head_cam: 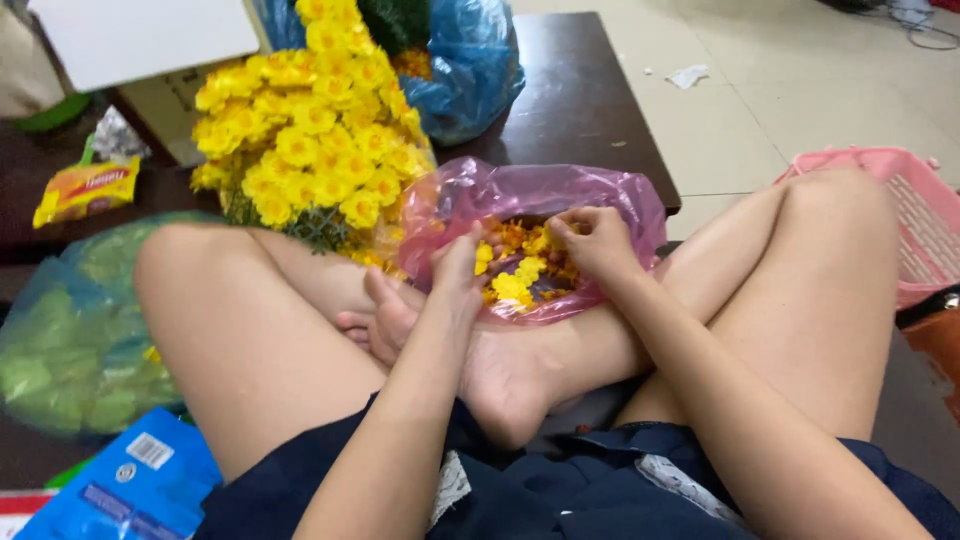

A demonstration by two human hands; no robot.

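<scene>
Pink plastic bag (600, 195) of loose yellow flower heads (515, 285) rests on crossed ankles. Left hand (455, 270) grips the bag's near rim; right hand (595, 240) pinches a flower head inside.

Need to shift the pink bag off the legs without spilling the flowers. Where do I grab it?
Grip the pink bag by its gathered rim at the far side, coming from above. Its mouth gapes upward and the loose flowers sit low inside, so lifting the rim should keep them in.
</scene>
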